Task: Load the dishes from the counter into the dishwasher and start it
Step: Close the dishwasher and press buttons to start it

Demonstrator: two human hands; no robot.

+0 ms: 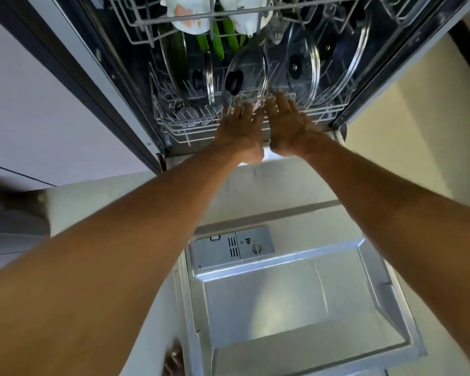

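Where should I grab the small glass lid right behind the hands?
Take its black knob, coming from the front left. The small glass lid stands on edge in the lower rack, knob sticking out sideways, with bigger lids crowding its right.

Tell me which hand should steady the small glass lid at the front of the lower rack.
Probably the left hand: its fingers lie directly below the small glass lid, in line with its knob. The right hand reaches toward that lid's right rim, beside the larger lid.
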